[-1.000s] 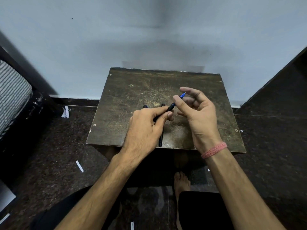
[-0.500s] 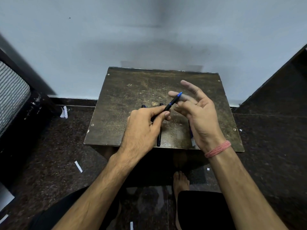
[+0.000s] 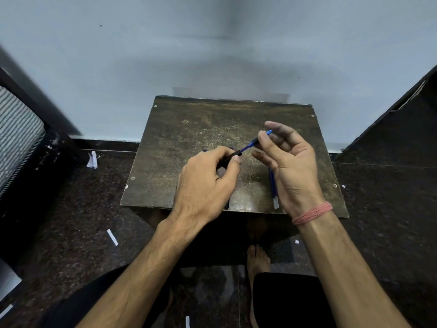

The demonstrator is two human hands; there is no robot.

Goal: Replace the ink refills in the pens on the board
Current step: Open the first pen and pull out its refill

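Note:
My left hand [image 3: 208, 183] grips a black pen barrel [image 3: 233, 155] above the worn brown board [image 3: 179, 147]. A blue ink refill [image 3: 251, 143] sticks out of the barrel's open end, slanting up to the right. My right hand [image 3: 290, 166] pinches the refill's far end between thumb and forefinger. Loose blue refills [image 3: 273, 189] lie on the board under my right palm, partly hidden. Another dark pen [image 3: 227, 205] lies near the board's front edge, mostly hidden by my left hand.
The board tops a small stand against a pale wall. Dark speckled floor surrounds it, with white paper scraps [image 3: 112, 237] on it. A striped cushion [image 3: 16, 136] is at the left, a dark panel [image 3: 397, 129] at the right. My bare foot [image 3: 257, 259] rests below the board.
The refill now shows more blue length outside the barrel. My right hand went from open fingers to a pinch on its end, a little farther right.

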